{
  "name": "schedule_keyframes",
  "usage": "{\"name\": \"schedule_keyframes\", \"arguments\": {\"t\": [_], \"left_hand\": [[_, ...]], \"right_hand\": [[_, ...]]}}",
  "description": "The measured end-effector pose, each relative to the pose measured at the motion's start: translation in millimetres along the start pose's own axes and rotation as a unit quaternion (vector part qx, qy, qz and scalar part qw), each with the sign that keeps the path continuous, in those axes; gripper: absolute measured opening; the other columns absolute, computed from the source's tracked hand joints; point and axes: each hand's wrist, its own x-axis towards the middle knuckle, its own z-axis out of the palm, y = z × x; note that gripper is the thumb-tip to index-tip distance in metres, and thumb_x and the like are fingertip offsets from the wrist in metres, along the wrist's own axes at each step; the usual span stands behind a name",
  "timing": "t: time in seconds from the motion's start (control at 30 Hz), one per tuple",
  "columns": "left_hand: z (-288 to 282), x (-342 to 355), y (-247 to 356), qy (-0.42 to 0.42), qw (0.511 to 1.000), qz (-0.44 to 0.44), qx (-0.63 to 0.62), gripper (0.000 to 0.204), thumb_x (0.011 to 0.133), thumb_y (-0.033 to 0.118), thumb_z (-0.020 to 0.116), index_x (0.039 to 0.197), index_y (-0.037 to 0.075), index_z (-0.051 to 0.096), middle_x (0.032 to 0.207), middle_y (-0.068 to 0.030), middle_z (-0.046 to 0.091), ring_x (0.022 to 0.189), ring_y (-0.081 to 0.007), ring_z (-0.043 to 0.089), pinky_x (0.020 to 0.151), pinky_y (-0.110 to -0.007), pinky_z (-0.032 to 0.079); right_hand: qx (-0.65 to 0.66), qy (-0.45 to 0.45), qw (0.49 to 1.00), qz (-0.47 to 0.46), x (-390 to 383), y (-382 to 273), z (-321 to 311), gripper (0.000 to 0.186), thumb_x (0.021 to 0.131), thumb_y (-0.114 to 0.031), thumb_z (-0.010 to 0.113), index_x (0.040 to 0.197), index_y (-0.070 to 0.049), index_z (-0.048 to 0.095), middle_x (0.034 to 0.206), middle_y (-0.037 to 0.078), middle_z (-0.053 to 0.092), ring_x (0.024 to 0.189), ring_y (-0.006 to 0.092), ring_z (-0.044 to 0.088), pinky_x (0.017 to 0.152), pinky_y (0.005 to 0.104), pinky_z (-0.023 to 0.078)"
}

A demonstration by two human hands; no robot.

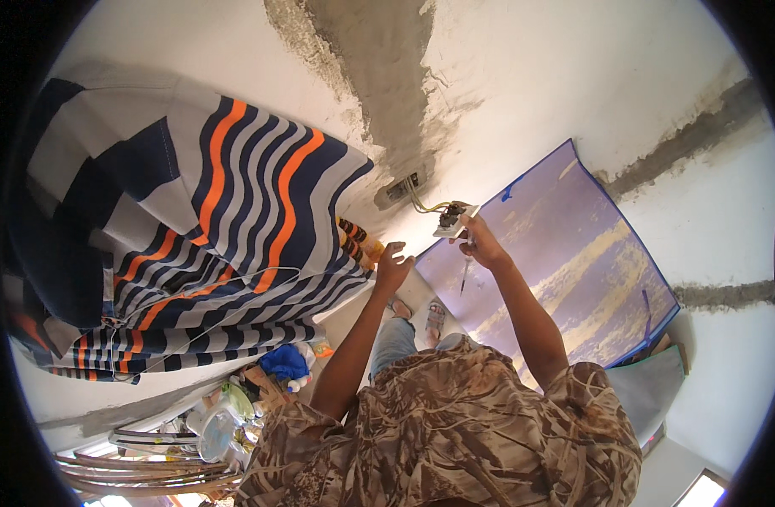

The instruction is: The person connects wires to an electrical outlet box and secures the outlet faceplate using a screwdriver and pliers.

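My right hand (pixel 480 241) grips a white electrical socket plate (pixel 453 221) with its dark back showing, along with a slim screwdriver (pixel 464 277) that points downward. Yellowish and dark wires run from the plate to a recessed box (pixel 396 190) in the plastered wall. My left hand (pixel 393 264) is raised just below and left of the plate, fingers apart and slightly curled, with nothing visible in it.
Striped cloth (pixel 193 220) hangs at left, a white cable across it. A purple sheet (pixel 556 270) leans at right, a grey panel (pixel 645 393) behind it. Lower left holds clutter: blue fabric (pixel 282 362), containers and curved strips (pixel 142 473). Grey plaster patches (pixel 379 59) mark the wall.
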Motion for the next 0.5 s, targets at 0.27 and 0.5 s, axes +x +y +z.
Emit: {"name": "schedule_keyframes", "arguments": {"t": [0.27, 0.5], "left_hand": [[12, -5, 31, -0.015, 0.977, -0.068, -0.199, 0.047, 0.100, 0.039, 0.051, 0.133, 0.005, 0.050, 0.126, -0.0105, 0.061, 0.114, -0.0208, 0.059, 0.093, -0.037, 0.048], [5, 23, 77, 0.011, 0.964, -0.032, -0.264, 0.042, 0.102, 0.033, 0.048, 0.136, 0.007, 0.050, 0.130, -0.0075, 0.059, 0.120, -0.0205, 0.055, 0.098, -0.039, 0.045]], "right_hand": [[0.024, 0.005, 0.999, -0.048, 3, 30, 3, 0.063, 0.090, -0.037, 0.065, 0.142, -0.015, 0.037, 0.114, 0.001, 0.057, 0.081, 0.0056, 0.049, 0.048, 0.0187, 0.032], [0.067, 0.015, 0.996, -0.063, 1, 40, 17, 0.063, 0.090, -0.041, 0.066, 0.138, -0.012, 0.037, 0.115, 0.005, 0.060, 0.076, 0.0072, 0.056, 0.045, 0.0196, 0.034]]}}
